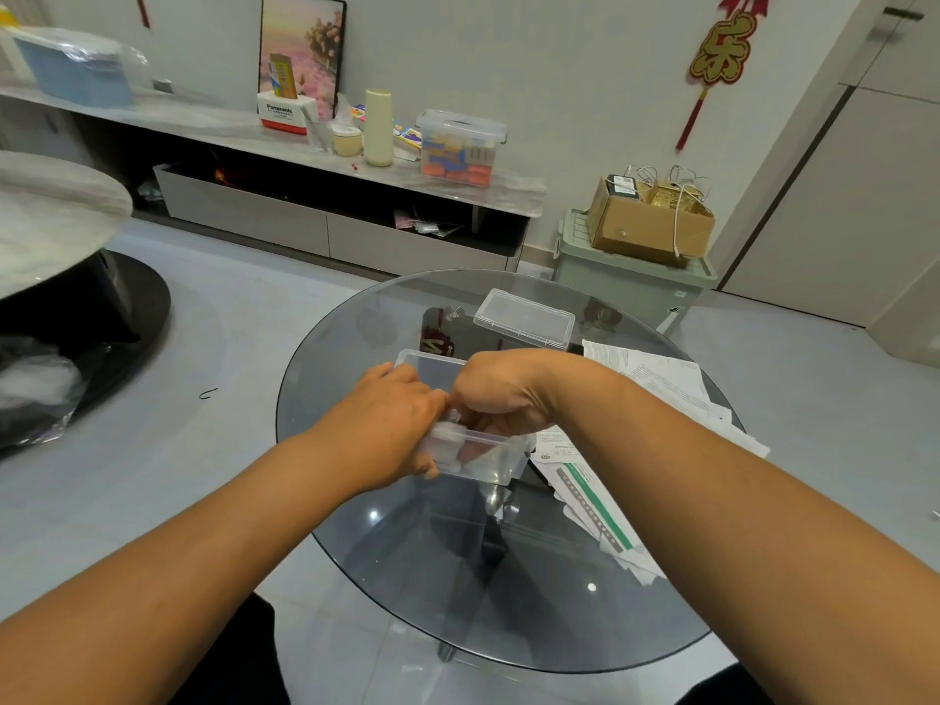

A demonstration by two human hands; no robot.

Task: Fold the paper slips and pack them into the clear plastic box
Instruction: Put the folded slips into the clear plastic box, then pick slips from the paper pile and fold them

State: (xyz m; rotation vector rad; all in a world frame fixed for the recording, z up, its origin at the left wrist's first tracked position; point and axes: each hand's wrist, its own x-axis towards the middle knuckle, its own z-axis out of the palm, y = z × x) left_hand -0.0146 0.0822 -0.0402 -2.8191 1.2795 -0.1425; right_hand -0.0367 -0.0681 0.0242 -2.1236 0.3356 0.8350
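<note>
Open clear plastic box [488, 457] on the glass counter [407, 567], loose printed paper slips [656, 379] just beside, lid [524, 318] behind.

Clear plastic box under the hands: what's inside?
Through the clear plastic box wall, pale folded paper shows at its left end, and right hand fingers reach in. Both hands, left hand included, cover the rest; slip count unreadable.

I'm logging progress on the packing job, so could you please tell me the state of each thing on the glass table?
Clear plastic box: open, on the table, both hands in it.
Lid: off, lying behind the box.
Paper slips: loose pile, right of the box.
Left hand: holds the box's near left wall.
Right hand: curled, reaching into the box; what it holds is hidden.
</note>
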